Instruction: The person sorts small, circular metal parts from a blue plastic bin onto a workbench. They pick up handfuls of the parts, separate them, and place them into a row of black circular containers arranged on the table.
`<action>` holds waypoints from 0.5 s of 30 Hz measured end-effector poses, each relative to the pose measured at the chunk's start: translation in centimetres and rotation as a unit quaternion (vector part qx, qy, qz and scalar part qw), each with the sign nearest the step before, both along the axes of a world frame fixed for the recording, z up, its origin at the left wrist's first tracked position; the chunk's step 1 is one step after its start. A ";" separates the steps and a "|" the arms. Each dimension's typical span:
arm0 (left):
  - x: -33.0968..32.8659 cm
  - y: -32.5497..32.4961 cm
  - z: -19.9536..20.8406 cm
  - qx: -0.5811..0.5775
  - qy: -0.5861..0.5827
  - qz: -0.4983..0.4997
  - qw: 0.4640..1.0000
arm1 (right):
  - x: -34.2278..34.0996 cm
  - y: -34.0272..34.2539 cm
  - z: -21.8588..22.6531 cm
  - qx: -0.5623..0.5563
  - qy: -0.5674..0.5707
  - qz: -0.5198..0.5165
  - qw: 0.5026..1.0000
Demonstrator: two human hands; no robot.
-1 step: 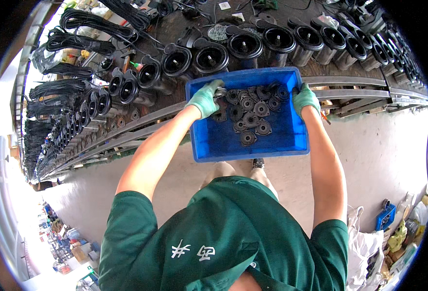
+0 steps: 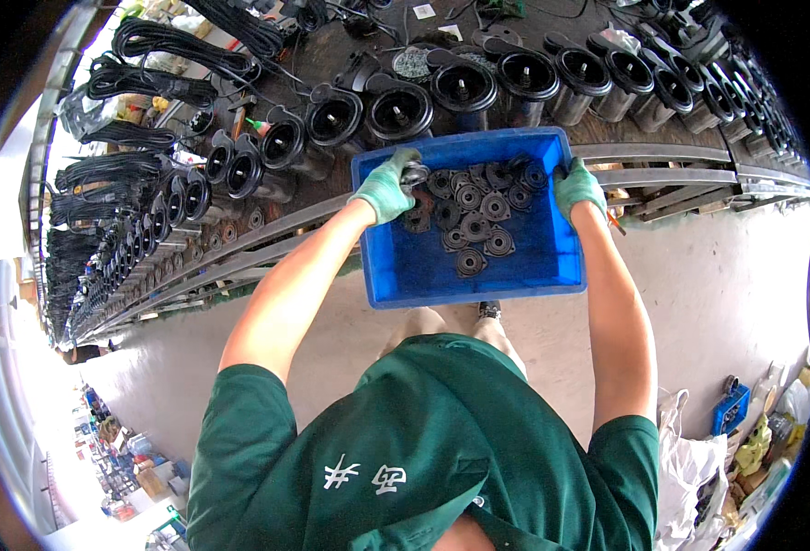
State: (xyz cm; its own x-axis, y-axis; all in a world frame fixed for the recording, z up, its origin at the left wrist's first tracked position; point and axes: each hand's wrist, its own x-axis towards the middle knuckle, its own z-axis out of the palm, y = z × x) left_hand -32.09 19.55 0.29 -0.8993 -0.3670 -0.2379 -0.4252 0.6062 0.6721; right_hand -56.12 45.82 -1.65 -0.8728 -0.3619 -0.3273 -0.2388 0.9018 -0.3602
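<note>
At far left, bundled black cables (image 2: 180, 87) lie beside a curving row of metal motor-type housings (image 2: 463, 84) with black collars. The green-gloved left hand (image 2: 388, 188), at the left wall of a blue plastic bin (image 2: 405, 266), clasps a small dark metal part (image 2: 414, 174); whether it also grips the rim, I cannot tell. Loose flanges (image 2: 475, 226) lie in the bin just right of those fingers, the left hand being nearer their middle; the bin's long axis runs left to right. They look dark grey, round, concentrically ringed, some with lugs, overlapping flat. The gloved right hand (image 2: 577, 188) grasps the bin's right wall.
</note>
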 end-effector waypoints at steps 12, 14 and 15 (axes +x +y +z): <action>7.2 3.2 -0.4 0.740 0.176 0.202 0.617 | -1.2 -1.3 -0.9 0.024 0.004 0.008 1.000; 7.6 3.7 0.2 0.768 0.203 0.209 0.570 | -2.1 -1.6 -1.1 0.058 -0.015 0.009 0.998; 8.1 3.5 0.0 0.782 0.204 0.208 0.552 | -2.8 -1.1 -2.0 0.057 -0.002 0.011 0.998</action>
